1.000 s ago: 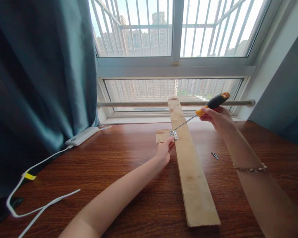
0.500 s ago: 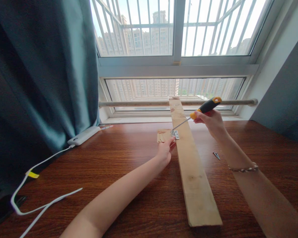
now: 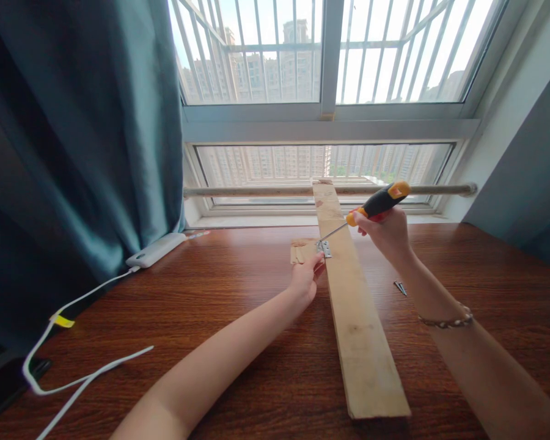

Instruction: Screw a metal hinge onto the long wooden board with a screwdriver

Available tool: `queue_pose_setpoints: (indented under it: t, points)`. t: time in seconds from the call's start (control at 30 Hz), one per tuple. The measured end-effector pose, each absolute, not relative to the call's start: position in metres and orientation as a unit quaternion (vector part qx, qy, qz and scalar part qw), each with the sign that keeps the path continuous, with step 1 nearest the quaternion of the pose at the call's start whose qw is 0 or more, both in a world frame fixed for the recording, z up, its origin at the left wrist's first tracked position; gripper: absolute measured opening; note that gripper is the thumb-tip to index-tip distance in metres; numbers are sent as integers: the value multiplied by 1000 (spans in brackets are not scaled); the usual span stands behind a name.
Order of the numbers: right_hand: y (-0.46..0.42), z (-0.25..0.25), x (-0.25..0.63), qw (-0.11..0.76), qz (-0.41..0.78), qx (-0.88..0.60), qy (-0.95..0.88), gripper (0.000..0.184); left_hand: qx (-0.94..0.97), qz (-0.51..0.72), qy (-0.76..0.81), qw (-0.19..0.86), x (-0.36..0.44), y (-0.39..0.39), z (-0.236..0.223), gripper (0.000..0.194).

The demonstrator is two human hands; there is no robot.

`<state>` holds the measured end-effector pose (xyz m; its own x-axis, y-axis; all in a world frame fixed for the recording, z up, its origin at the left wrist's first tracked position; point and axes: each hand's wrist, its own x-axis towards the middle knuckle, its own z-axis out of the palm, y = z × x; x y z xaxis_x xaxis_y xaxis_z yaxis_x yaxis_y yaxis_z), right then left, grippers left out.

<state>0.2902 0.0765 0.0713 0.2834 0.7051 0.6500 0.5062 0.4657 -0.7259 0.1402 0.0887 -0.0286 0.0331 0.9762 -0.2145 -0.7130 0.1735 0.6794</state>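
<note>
My right hand [image 3: 387,229] is closed around the black and yellow handle of a screwdriver [image 3: 379,201]. Its shaft slants down to the left, and the tip meets a small metal hinge [image 3: 324,248]. The hinge lies across the left edge of a long wooden board [image 3: 355,305] and a small wooden piece [image 3: 301,251] beside it. My left hand [image 3: 306,280] pinches the hinge's near edge, thumb and fingers pressed close to the board. Part of the hinge is covered by these fingers.
A few screws [image 3: 400,288] lie on the brown table [image 3: 238,342] right of the board. At the left are a white power strip [image 3: 156,252], its cable [image 3: 91,287] and a dark curtain [image 3: 82,153]. A rail [image 3: 256,192] crosses the window behind the board's far end.
My right hand and the screwdriver handle have shifted slightly to the left, with the wrist turned a little. The tip stays at the hinge. My left hand keeps its place.
</note>
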Motion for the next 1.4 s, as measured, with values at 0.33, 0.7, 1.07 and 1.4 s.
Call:
queue_pose_setpoints:
  t: [0.33, 0.7, 1.07, 1.4]
  points:
    - [74, 72, 289, 612, 35, -526, -589, 26, 190, 614, 341, 686, 141, 89, -28, 15]
    - [74, 70, 275, 691, 201, -437, -539, 27, 190, 623, 328, 685, 141, 90, -31, 18]
    - [62, 87, 279, 624, 351, -375, -589, 43, 186, 625, 327, 684, 142, 90, -29, 16]
    - [60, 70, 266, 615, -25, -519, -593, 38, 174, 625, 342, 680, 142, 91, -30, 15]
